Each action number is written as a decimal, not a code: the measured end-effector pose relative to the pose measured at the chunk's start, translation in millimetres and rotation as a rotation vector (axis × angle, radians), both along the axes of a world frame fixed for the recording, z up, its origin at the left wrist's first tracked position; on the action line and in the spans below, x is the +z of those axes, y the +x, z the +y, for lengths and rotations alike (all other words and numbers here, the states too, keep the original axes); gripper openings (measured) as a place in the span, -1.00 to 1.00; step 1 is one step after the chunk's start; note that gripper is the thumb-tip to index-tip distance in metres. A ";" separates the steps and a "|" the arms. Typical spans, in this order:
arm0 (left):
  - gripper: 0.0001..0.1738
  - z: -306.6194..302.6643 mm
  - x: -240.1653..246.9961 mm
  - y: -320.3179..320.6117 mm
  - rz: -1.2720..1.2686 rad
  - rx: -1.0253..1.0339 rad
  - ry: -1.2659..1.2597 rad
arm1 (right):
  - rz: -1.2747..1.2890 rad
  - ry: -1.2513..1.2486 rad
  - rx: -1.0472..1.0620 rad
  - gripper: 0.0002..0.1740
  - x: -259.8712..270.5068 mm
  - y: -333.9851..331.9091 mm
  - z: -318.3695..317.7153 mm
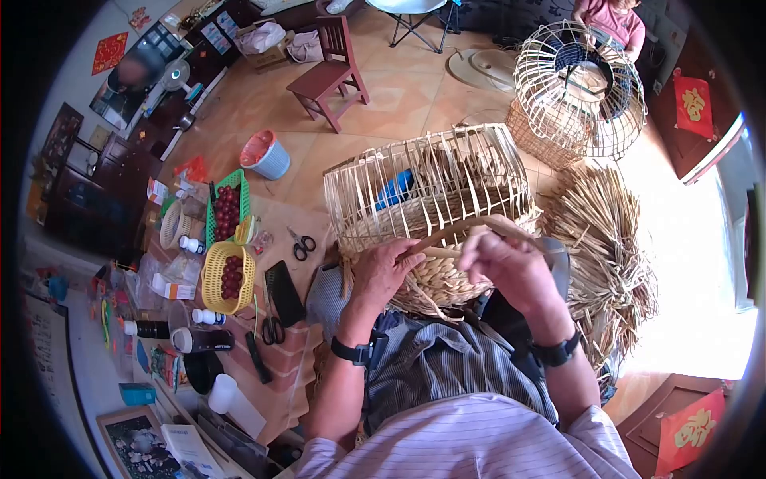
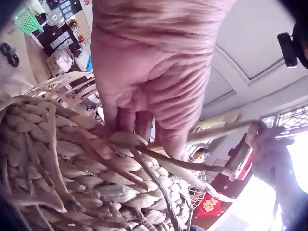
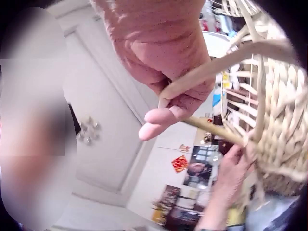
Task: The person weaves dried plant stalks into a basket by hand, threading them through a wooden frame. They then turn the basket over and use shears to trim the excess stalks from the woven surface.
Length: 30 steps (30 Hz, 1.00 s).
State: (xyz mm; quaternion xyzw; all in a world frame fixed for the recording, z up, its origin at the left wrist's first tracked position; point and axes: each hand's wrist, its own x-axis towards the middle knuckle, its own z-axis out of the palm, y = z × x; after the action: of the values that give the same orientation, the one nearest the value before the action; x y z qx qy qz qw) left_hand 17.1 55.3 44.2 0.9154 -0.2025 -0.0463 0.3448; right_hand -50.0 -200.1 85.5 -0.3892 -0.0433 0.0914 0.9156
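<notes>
A partly woven basket (image 1: pixel 447 271) lies on the person's lap, with thick braided straw at the near end and bare ribs beyond. At its near-left edge the left hand (image 1: pixel 384 275) grips the weave; in the left wrist view its fingers (image 2: pixel 127 118) reach behind the braided edge, partly hidden. A long tan straw strand (image 3: pixel 216 65) runs from the basket into the right hand (image 3: pixel 168 72), whose curled fingers hold it. Raised over the basket's right side, the right hand (image 1: pixel 511 267) stands apart from the weave. Loose strand ends (image 2: pixel 55 163) hang from the braid.
Dried straw (image 1: pixel 598 247) lies in a big bundle at the right. On the left table are scissors (image 1: pixel 302 243), another pair (image 1: pixel 273 319), a yellow basket (image 1: pixel 209 279) and a green basket (image 1: pixel 214 223) of red fruit. Another person holds a ribbed basket frame (image 1: pixel 550 72) at the back.
</notes>
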 end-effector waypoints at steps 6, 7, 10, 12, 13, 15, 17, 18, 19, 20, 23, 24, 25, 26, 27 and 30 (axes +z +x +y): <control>-0.63 -6.0 -20.2 -0.8 -0.093 0.058 -0.131 | -0.197 -0.861 -0.035 -0.59 -11.9 46.2 34.2; -0.62 -7.4 -16.6 -2.5 -0.077 0.075 -0.119 | -0.162 -0.735 -0.096 -0.61 -23.3 60.8 35.6; -0.64 -10.7 -16.6 -7.5 0.000 0.121 -0.187 | -0.076 -0.417 -0.222 -0.71 -27.9 102.2 35.3; -0.66 -13.2 -16.2 -12.9 0.020 0.151 -0.205 | -0.024 -0.483 -0.182 -0.72 -26.8 118.8 37.5; -0.70 -14.4 -18.1 -12.6 -0.069 0.148 -0.155 | -0.133 -0.560 -0.185 -0.73 -35.5 128.7 41.1; -0.71 -15.2 -14.9 -9.3 -0.092 0.157 -0.062 | -0.162 -0.819 -0.181 -0.76 -30.4 136.5 46.4; -0.70 -16.5 -16.7 -5.3 -0.103 0.176 -0.040 | -0.253 -1.103 -0.204 -0.82 -23.0 140.8 52.8; -0.71 -16.7 -20.0 -5.2 -0.128 0.200 -0.064 | -0.350 -1.253 -0.240 -0.84 -22.5 142.9 54.0; -0.71 -17.3 -22.7 -4.7 -0.152 0.212 -0.093 | -0.510 -1.455 -0.339 -0.87 -30.3 149.3 60.0; -0.72 -20.6 -24.6 -4.1 -0.173 0.216 -0.128 | -0.617 -1.618 -0.361 -0.85 -39.0 153.0 63.3; -0.73 -21.3 -22.1 -4.7 -0.133 0.223 -0.132 | -0.477 -1.958 -0.288 -0.85 -28.2 145.8 83.2; -0.72 -21.5 -21.0 -4.3 -0.152 0.218 -0.135 | -0.463 -2.031 -0.292 -0.88 -28.8 146.8 88.9; -0.73 -22.9 -16.8 -4.2 -0.134 0.222 -0.109 | -0.457 -2.060 -0.255 -0.88 -19.8 145.1 90.1; -0.74 -24.3 -10.4 -5.3 -0.115 0.227 -0.081 | -0.451 -2.085 -0.215 -0.89 -10.8 143.2 91.1; -0.76 -24.6 -7.0 -6.0 -0.097 0.231 -0.050 | -0.442 -2.102 -0.198 -0.88 -11.7 147.1 92.6; -0.79 -21.9 -16.0 -2.1 -0.145 0.192 -0.048 | -0.308 -2.181 -0.107 -0.85 -4.0 153.0 99.9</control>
State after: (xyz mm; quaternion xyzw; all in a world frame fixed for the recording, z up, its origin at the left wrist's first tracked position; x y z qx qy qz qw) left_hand 15.0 33.4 28.2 0.9230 -0.1396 0.0581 0.3539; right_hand 103.0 -100.2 81.5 -0.9970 -0.0362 -0.0086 0.0683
